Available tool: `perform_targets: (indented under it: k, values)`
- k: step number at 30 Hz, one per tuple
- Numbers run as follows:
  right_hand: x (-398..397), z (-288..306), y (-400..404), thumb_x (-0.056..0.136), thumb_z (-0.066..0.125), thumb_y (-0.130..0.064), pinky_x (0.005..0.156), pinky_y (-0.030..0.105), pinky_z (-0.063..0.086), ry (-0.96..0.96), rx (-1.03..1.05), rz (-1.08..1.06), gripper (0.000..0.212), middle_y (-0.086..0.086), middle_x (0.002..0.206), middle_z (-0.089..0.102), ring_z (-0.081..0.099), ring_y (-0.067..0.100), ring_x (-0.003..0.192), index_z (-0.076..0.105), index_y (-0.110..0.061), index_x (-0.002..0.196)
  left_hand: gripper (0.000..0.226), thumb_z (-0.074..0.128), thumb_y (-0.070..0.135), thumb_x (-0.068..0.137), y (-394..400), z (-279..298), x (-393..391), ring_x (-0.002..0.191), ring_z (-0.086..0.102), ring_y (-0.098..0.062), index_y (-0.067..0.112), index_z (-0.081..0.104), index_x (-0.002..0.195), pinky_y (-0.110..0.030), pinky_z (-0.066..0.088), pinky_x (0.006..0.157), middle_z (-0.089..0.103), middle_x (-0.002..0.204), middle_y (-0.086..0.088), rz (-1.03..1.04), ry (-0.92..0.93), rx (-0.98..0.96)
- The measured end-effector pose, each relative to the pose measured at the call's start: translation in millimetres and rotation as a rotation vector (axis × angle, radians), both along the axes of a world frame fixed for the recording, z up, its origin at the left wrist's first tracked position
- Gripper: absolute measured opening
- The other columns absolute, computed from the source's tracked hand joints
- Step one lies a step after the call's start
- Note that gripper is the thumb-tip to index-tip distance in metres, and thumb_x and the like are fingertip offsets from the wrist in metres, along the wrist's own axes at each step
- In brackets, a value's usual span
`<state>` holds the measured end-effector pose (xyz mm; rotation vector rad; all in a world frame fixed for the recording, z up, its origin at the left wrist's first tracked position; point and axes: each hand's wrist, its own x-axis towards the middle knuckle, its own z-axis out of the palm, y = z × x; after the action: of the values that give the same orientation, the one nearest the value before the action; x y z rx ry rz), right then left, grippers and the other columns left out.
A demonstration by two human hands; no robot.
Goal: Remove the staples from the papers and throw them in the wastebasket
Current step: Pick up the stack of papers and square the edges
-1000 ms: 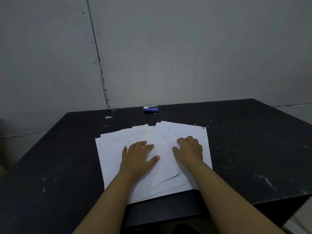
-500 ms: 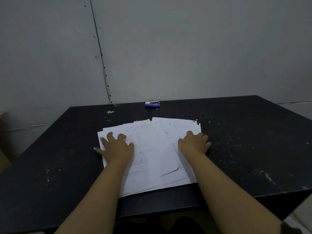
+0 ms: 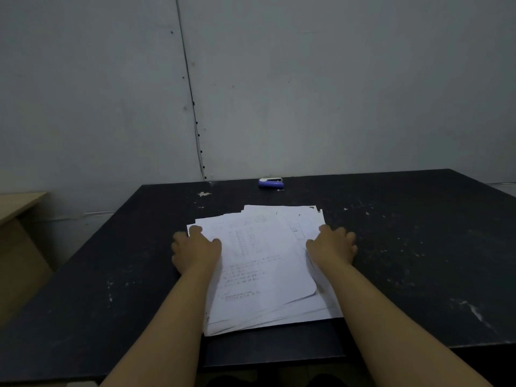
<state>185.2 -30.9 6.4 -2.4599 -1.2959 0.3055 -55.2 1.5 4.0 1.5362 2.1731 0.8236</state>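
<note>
A loose stack of white printed papers [image 3: 262, 263] lies on the black table [image 3: 418, 261] in front of me. My left hand [image 3: 195, 248] rests on the stack's left edge, fingers curled over it. My right hand [image 3: 332, 245] rests on the stack's right edge in the same way. Both hands press against the sides of the pile rather than lifting it. A small purple and white stapler or staple remover [image 3: 271, 182] sits at the table's far edge, well beyond both hands. No staples can be made out, and no wastebasket is in view.
A grey wall [image 3: 307, 79] stands right behind the table. A light wooden piece of furniture [image 3: 19, 233] is at the far left, beside the table. The table top is scuffed with white marks.
Both hands have slid outward from the middle of the papers to the stack's left and right edges, and the spread sheets have been drawn together into a narrower pile.
</note>
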Motion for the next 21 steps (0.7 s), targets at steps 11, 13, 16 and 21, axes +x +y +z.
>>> perform_targets:
  k: [11,13,16,21]
  values:
    - [-17.2,3.6,7.7,0.095,0.047,-0.034,0.106,0.043,0.037,0.195,0.040,0.163,0.052,0.003,0.149,0.040,0.029,0.030,0.134,0.040,-0.029,0.146,0.054,0.067,0.024,0.081,23.7,20.7,14.4,0.100,0.059,-0.033,0.001,0.050,0.127,-0.035,0.049,0.079,0.053,0.128,-0.017,0.002,-0.379,-0.171]
    - [-19.1,5.0,8.8,0.097,0.047,-0.034,0.105,0.042,0.039,0.237,0.028,0.178,0.054,0.001,0.151,0.041,0.027,0.030,0.137,0.035,-0.029,0.149,0.031,0.068,0.020,0.082,25.8,21.5,17.4,0.081,0.058,-0.027,0.002,0.055,0.104,-0.035,0.052,0.081,0.061,0.103,-0.012,-0.009,-0.385,-0.187]
    - [-20.5,6.6,10.4,0.097,0.046,-0.034,0.106,0.043,0.039,0.273,0.017,0.207,0.056,-0.001,0.153,0.040,0.022,0.030,0.141,0.032,-0.029,0.151,0.036,0.071,0.024,0.077,32.4,18.9,18.4,0.099,0.059,-0.032,0.004,0.056,0.103,-0.041,0.050,0.095,0.060,0.101,-0.013,-0.029,-0.347,-0.241]
    - [-17.8,9.3,12.1,0.097,0.049,-0.029,0.106,0.043,0.039,0.362,0.036,0.187,0.058,-0.001,0.154,0.038,0.020,0.028,0.144,0.031,-0.028,0.152,0.021,0.061,0.013,0.082,34.2,13.9,19.4,0.097,0.061,-0.033,0.004,0.057,0.100,-0.041,0.052,0.088,0.063,0.109,-0.016,-0.068,-0.394,-0.128]
